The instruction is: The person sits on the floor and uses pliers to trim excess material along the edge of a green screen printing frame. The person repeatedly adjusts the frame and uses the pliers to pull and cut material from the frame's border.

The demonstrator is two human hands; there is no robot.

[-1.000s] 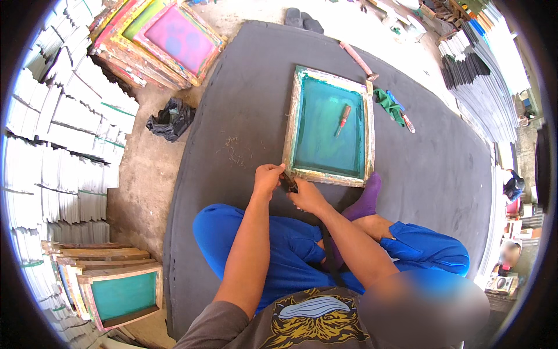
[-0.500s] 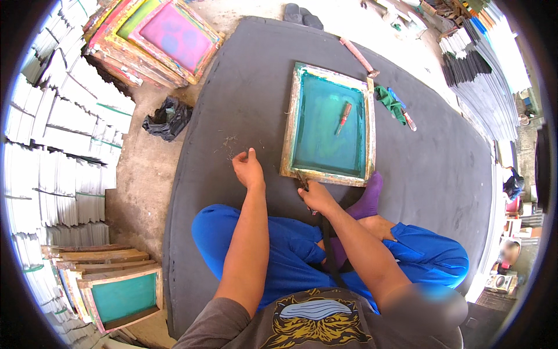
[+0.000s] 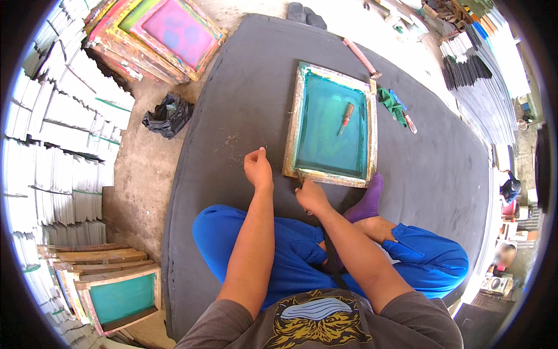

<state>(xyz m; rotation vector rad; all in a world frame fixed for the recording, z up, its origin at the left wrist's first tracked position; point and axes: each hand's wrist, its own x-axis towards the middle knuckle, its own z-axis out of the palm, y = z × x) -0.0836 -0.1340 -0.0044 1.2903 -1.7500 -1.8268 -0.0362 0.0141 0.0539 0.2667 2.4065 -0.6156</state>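
A wooden screen-printing frame (image 3: 290, 125) with teal mesh lies on the dark mat in front of me. My right hand (image 3: 313, 196) is closed around a dark tool that looks like pliers (image 3: 300, 177); its tip meets the frame's near-left corner, and most of it is hidden in my fist. Left of that corner, my left hand (image 3: 258, 168) hovers over the mat with fingers curled and pinched; whatever they hold is too small to make out. Thin scraps (image 3: 233, 142) are scattered just beyond it. A screwdriver (image 3: 347, 118) with a reddish handle rests on the mesh.
A hammer (image 3: 361, 58) lies beyond the frame's far-right corner. Beside the right edge are a green cloth (image 3: 390, 106) and another handled tool (image 3: 410, 123). A black plastic bag (image 3: 168, 116) and stacked frames (image 3: 174, 35) stand left of the mat (image 3: 430, 151). My purple-socked foot (image 3: 367, 200) is near the frame.
My left hand has moved right, away from the scraps, and its fingers have drawn together. My right hand stays with the tool at the frame's corner.
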